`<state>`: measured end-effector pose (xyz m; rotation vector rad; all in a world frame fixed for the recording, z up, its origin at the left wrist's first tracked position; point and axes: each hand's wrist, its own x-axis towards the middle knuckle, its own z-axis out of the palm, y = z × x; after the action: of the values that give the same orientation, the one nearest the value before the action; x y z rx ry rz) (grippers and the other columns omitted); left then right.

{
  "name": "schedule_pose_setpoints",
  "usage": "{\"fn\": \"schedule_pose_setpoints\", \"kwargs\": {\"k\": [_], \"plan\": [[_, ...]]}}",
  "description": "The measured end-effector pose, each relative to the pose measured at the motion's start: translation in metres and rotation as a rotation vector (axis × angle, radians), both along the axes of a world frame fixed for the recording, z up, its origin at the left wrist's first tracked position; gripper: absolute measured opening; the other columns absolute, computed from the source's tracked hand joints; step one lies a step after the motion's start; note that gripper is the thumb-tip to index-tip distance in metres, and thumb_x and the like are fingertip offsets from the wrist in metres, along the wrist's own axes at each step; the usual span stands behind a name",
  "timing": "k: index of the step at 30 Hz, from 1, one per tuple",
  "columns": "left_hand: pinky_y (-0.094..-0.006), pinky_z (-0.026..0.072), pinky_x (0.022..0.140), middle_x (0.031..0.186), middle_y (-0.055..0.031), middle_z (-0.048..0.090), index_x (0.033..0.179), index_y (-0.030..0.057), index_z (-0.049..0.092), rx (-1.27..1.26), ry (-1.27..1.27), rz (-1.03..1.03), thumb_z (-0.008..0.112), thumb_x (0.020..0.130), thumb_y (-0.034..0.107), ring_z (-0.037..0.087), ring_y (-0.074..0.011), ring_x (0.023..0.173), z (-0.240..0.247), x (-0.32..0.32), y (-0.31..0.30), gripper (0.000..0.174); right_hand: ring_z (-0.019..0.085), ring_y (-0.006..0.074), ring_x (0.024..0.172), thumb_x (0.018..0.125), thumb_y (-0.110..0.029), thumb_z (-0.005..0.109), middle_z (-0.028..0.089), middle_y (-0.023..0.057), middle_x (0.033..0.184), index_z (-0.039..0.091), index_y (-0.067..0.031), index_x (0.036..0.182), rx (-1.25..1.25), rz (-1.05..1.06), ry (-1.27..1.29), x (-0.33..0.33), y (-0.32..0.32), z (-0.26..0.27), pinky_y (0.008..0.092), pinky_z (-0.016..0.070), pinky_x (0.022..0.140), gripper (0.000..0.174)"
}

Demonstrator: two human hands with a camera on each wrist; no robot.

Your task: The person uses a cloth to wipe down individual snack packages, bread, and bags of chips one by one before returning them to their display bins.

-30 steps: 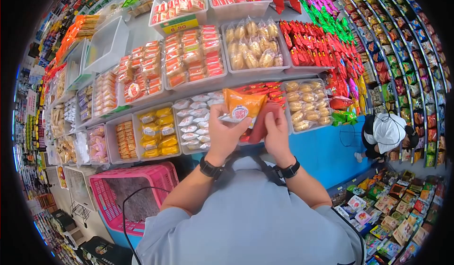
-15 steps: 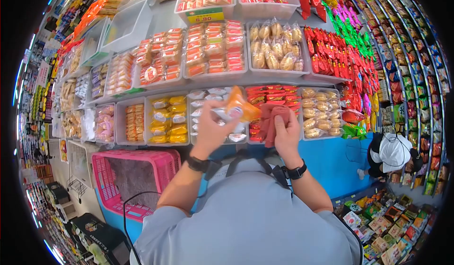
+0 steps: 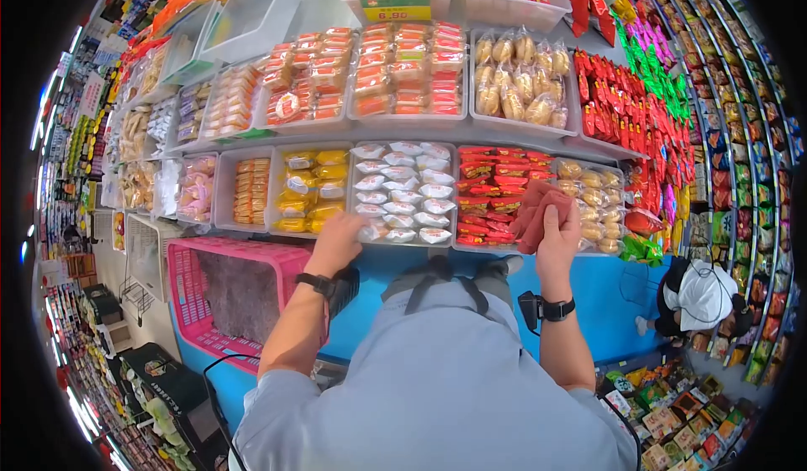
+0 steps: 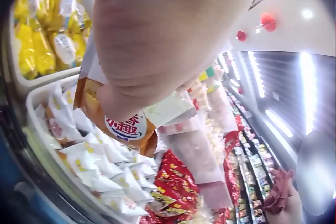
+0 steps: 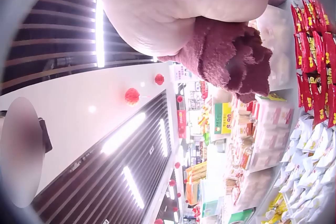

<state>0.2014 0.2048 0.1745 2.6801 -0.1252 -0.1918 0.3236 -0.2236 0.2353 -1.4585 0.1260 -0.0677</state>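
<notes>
In the head view the left hand (image 3: 338, 240) is at the lower left corner of the bin of white packets (image 3: 403, 187), beside the yellow packets (image 3: 309, 187). The left wrist view shows that hand (image 4: 163, 40) gripping an orange and white packet (image 4: 126, 127) above the white ones. My right hand (image 3: 556, 240) holds a crumpled dark red cloth (image 3: 538, 210) over the edge between the red packets (image 3: 492, 181) and the bagged buns (image 3: 593, 198). The cloth (image 5: 226, 56) bunches out from under the right hand (image 5: 184, 3) in the right wrist view.
Behind the front row stand bins of red-labelled packets (image 3: 412, 72) and bagged rolls (image 3: 521, 80). A pink crate (image 3: 189, 294) sits at the lower left. A person in a white top (image 3: 704, 294) is at the right, near the shelves.
The left hand has moved left and down with the orange packet, from in front of the chest to the white packets' bin. The right hand with the cloth has shifted right. The view has shifted too.
</notes>
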Motion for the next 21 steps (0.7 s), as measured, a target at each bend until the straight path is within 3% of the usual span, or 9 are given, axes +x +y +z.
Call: {"fn": "schedule_pose_setpoints", "kwargs": {"k": [6, 9, 16, 21], "plan": [[-0.0474, 0.0508, 0.097, 0.114, -0.006, 0.073, 0.119, 0.0175, 0.076, 0.112, -0.014, 0.013, 0.071, 0.077, 0.0, 0.063, -0.0331, 0.109, -0.048, -0.013, 0.002, 0.046, 0.069, 0.0141, 0.093, 0.111, -0.017, 0.063, 0.071, 0.0078, 0.115, 0.061, 0.0005, 0.135, 0.007, 0.1, 0.049, -0.011, 0.017, 0.035, 0.0315, 0.0581, 0.083, 0.03], [-0.0462, 0.0505, 0.097, 0.115, -0.0042, 0.073, 0.118, 0.0186, 0.078, 0.162, -0.023, 0.037, 0.071, 0.079, 0.003, 0.062, -0.0318, 0.111, -0.066, -0.014, 0.007, 0.043, 0.067, 0.0129, 0.101, 0.11, -0.016, 0.063, 0.071, 0.0077, 0.119, 0.062, 0.0007, 0.136, 0.086, 0.118, 0.087, -0.012, 0.013, 0.035, 0.0313, 0.0564, 0.09, 0.031], [-0.0471, 0.0482, 0.1, 0.118, -0.0034, 0.072, 0.124, 0.0206, 0.075, 0.223, -0.037, 0.072, 0.076, 0.079, 0.01, 0.061, -0.031, 0.115, -0.082, -0.017, 0.003, 0.047, 0.064, 0.0137, 0.111, 0.11, -0.014, 0.063, 0.07, 0.0067, 0.123, 0.063, 0.0008, 0.137, -0.053, 0.056, 0.031, -0.015, -0.01, 0.02, 0.0313, 0.0533, 0.098, 0.031], [-0.0488, 0.048, 0.096, 0.108, -0.0049, 0.073, 0.108, 0.018, 0.075, 0.316, -0.153, 0.036, 0.069, 0.084, 0.012, 0.063, -0.0316, 0.11, -0.091, -0.013, -0.009, 0.026, 0.065, 0.0128, 0.107, 0.11, -0.016, 0.064, 0.071, 0.0059, 0.121, 0.064, 0.0013, 0.135, -0.069, 0.015, 0.029, -0.017, -0.026, 0.022, 0.0302, 0.0546, 0.094, 0.03]]}}
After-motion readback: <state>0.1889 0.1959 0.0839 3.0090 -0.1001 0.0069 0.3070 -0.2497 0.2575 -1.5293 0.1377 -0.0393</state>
